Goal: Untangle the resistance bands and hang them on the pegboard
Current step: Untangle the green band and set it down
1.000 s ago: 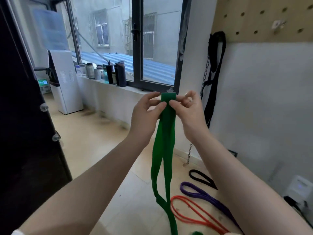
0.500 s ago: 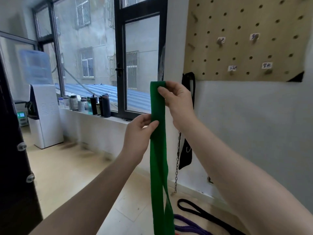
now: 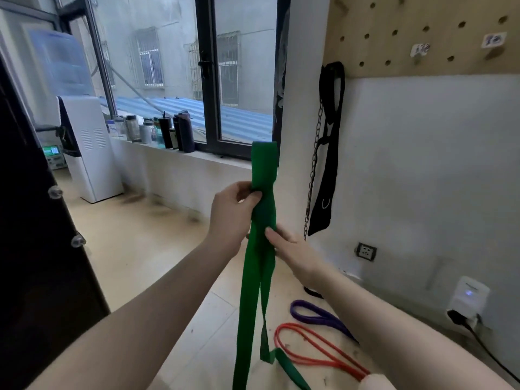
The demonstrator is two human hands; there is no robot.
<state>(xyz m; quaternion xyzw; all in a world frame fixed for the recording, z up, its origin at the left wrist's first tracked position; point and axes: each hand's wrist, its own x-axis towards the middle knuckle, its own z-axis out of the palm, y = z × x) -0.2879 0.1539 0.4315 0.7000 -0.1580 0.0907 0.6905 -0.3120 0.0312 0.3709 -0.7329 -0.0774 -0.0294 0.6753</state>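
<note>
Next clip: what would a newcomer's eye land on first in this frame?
The wide green band held up mid-frame: the left hand grips it high, the right hand touches it lower. Beyond it, the purple band and the red band lie on the floor at lower right, under the pegboard.

One wide-angle camera sits on my head, looking forward and slightly down along my forearms. My left hand [image 3: 233, 218] and right hand [image 3: 295, 254] are close, near the middle of the view. Beyond them, the window [image 3: 239, 80] lies ahead, the pegboard [image 3: 422, 32] upper right, the floor [image 3: 146, 249] below.
</note>
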